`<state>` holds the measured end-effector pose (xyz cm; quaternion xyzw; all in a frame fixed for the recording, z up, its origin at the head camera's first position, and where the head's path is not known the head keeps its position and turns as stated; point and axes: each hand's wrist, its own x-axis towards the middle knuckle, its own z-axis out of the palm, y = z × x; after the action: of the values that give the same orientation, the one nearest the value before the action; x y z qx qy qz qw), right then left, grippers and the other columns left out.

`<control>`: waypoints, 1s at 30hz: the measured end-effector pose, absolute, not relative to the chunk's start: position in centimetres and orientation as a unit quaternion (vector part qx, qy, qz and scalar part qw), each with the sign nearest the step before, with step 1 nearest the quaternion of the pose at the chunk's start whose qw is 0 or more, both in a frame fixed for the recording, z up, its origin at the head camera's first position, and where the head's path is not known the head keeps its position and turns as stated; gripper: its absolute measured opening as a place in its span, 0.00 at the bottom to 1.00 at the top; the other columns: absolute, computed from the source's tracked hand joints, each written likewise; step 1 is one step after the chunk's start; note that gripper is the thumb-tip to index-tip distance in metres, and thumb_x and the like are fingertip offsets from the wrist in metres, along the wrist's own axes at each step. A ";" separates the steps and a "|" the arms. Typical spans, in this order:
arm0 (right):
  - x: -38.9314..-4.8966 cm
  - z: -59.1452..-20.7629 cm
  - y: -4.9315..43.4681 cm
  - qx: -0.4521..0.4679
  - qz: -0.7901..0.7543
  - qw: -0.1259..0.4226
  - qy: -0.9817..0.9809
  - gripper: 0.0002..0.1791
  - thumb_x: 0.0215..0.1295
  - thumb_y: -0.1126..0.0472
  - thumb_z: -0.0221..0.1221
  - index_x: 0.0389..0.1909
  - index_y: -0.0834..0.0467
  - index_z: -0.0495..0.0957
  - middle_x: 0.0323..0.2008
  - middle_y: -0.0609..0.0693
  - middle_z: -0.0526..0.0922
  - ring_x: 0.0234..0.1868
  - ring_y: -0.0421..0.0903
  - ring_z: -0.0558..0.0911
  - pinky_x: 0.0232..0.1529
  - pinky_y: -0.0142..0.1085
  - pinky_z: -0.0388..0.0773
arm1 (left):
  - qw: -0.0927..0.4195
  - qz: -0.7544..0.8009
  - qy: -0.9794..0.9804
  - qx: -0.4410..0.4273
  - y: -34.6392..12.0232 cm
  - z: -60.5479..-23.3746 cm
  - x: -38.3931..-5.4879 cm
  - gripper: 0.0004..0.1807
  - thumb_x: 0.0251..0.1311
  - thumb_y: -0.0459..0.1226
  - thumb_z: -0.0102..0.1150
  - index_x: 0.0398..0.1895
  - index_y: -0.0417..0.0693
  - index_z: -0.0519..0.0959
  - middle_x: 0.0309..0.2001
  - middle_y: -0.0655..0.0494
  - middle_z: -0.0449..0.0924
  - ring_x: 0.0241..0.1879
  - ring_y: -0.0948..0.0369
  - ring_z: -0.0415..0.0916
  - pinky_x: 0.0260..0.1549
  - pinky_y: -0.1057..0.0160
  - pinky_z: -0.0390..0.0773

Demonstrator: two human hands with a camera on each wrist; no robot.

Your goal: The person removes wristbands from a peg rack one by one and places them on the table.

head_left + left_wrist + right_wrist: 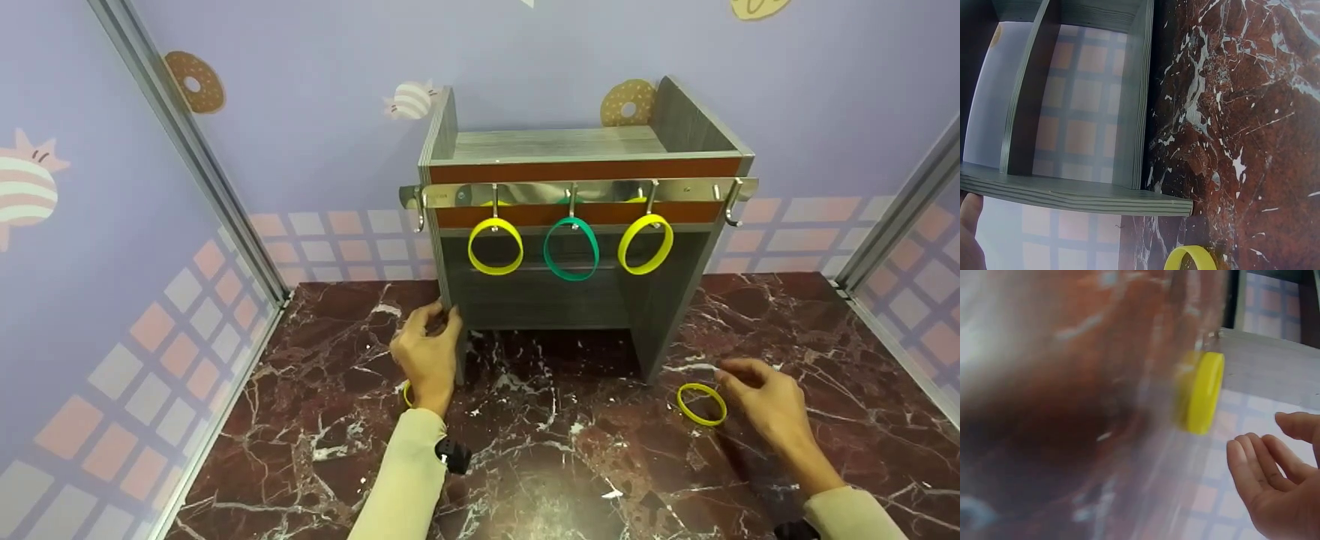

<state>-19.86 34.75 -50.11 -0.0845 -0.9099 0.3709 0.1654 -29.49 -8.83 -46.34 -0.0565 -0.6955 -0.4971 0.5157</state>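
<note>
My left hand (426,352) is at the outer face of the grey wooden shelf's left side panel (444,262), its fingertips at the panel. In the left wrist view, only part of that hand (970,236) shows, below the panel (1089,197). A yellow ring (407,394) lies on the tabletop, mostly hidden behind my left wrist. Over at the right, my right hand (769,397) hovers beside another yellow ring (702,405), fingers loosely bent and holding nothing. The right wrist view shows a gap between that hand (1280,489) and the yellow ring (1206,394).
A metal hook rail (600,192) runs across the shelf's front. From its hooks hang a yellow ring (471,251), a green ring (547,255) and another yellow ring (667,251). Patterned walls (315,150) enclose the dark red marbled tabletop (525,480).
</note>
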 end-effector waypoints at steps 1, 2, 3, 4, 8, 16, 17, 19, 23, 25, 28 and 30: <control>-19.9 -49.8 34.5 -0.082 0.378 0.174 -0.906 0.19 0.74 0.53 0.69 0.55 0.63 0.86 0.48 0.61 0.90 0.44 0.45 0.86 0.42 0.27 0.76 | 0.518 -0.495 -0.695 -0.058 -8.8 -46.4 -29.5 0.07 0.48 0.23 0.79 0.28 0.36 0.88 0.27 0.49 0.88 0.26 0.52 0.87 0.24 0.49 0.88; -20.0 -49.5 34.3 -0.079 0.389 0.182 -0.900 0.20 0.74 0.53 0.69 0.56 0.63 0.86 0.48 0.61 0.89 0.42 0.40 0.85 0.41 0.24 0.76 | 0.520 -0.493 -0.695 -0.058 -8.9 -46.4 -29.6 0.07 0.48 0.23 0.79 0.28 0.36 0.88 0.27 0.50 0.88 0.26 0.52 0.87 0.24 0.48 0.88; -20.1 -49.2 34.0 -0.076 0.399 0.190 -0.894 0.20 0.74 0.53 0.68 0.57 0.63 0.86 0.49 0.61 0.89 0.41 0.35 0.84 0.41 0.21 0.76 | 0.522 -0.491 -0.695 -0.059 -8.8 -46.4 -29.6 0.07 0.48 0.23 0.79 0.28 0.36 0.88 0.27 0.50 0.88 0.26 0.51 0.87 0.24 0.47 0.88; -20.1 -48.9 33.7 -0.072 0.409 0.197 -0.888 0.21 0.75 0.52 0.68 0.58 0.63 0.85 0.50 0.61 0.89 0.41 0.31 0.83 0.41 0.19 0.75 | 0.524 -0.490 -0.694 -0.060 -8.8 -46.4 -29.6 0.07 0.48 0.23 0.79 0.28 0.36 0.88 0.27 0.50 0.88 0.26 0.51 0.87 0.24 0.46 0.87; -20.5 -48.0 32.5 -0.052 0.460 0.224 -0.858 0.22 0.75 0.52 0.67 0.61 0.62 0.84 0.52 0.57 0.89 0.42 0.24 0.82 0.43 0.18 0.78 | 0.528 -0.482 -0.696 -0.057 -8.8 -46.4 -29.6 0.07 0.48 0.24 0.79 0.28 0.38 0.88 0.27 0.52 0.89 0.26 0.51 0.87 0.25 0.49 0.86; -21.2 -46.3 30.7 -0.002 0.530 0.266 -0.805 0.22 0.76 0.59 0.67 0.65 0.64 0.81 0.54 0.46 0.88 0.45 0.31 0.86 0.45 0.22 0.84 | 0.529 -0.482 -0.696 -0.057 -8.8 -46.4 -29.5 0.06 0.49 0.25 0.79 0.28 0.37 0.88 0.27 0.51 0.88 0.25 0.48 0.86 0.25 0.50 0.85; -21.3 -46.1 30.5 0.000 0.532 0.273 -0.802 0.21 0.75 0.60 0.67 0.64 0.64 0.81 0.54 0.45 0.88 0.44 0.32 0.87 0.43 0.22 0.84 | 0.530 -0.482 -0.695 -0.057 -8.8 -46.4 -29.5 0.06 0.49 0.25 0.79 0.28 0.37 0.88 0.27 0.51 0.88 0.25 0.47 0.86 0.25 0.48 0.85; -21.6 -45.9 30.1 0.009 0.543 0.283 -0.790 0.21 0.75 0.63 0.67 0.64 0.65 0.81 0.54 0.45 0.88 0.44 0.34 0.88 0.43 0.23 0.85 | 0.530 -0.481 -0.696 -0.055 -8.8 -46.4 -29.5 0.06 0.49 0.25 0.79 0.28 0.38 0.88 0.27 0.51 0.88 0.24 0.49 0.86 0.25 0.47 0.85; -22.1 -45.4 29.2 0.031 0.559 0.297 -0.773 0.21 0.73 0.66 0.67 0.64 0.66 0.81 0.56 0.56 0.88 0.46 0.38 0.89 0.45 0.26 0.86 | 0.526 -0.484 -0.698 -0.054 -8.8 -46.3 -29.4 0.06 0.49 0.25 0.78 0.28 0.38 0.88 0.26 0.52 0.88 0.24 0.50 0.86 0.24 0.47 0.85; -22.3 -45.3 28.9 0.035 0.558 0.302 -0.772 0.21 0.73 0.65 0.68 0.64 0.65 0.82 0.56 0.58 0.88 0.47 0.39 0.89 0.47 0.26 0.86 | 0.522 -0.485 -0.700 -0.054 -8.8 -46.3 -29.4 0.06 0.49 0.25 0.78 0.28 0.38 0.88 0.26 0.52 0.88 0.24 0.51 0.86 0.24 0.48 0.86; -22.7 -45.3 28.4 0.025 0.544 0.307 -0.780 0.21 0.72 0.63 0.69 0.64 0.61 0.83 0.55 0.58 0.88 0.48 0.37 0.88 0.47 0.24 0.84 | 0.523 -0.488 -0.696 -0.057 -8.8 -46.4 -29.5 0.06 0.49 0.24 0.78 0.28 0.37 0.88 0.26 0.51 0.88 0.25 0.51 0.86 0.24 0.48 0.86; -22.8 -45.3 28.1 0.016 0.542 0.308 -0.782 0.21 0.72 0.62 0.70 0.63 0.60 0.84 0.53 0.57 0.89 0.47 0.35 0.88 0.47 0.23 0.84 | 0.522 -0.493 -0.693 -0.061 -8.9 -46.5 -29.6 0.06 0.48 0.23 0.78 0.28 0.37 0.88 0.26 0.51 0.88 0.25 0.50 0.86 0.23 0.49 0.87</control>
<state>-22.83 28.05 -45.33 0.0161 -0.7821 0.5417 0.3076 -29.57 -8.86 -46.45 -0.0605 -0.6931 -0.4930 0.5224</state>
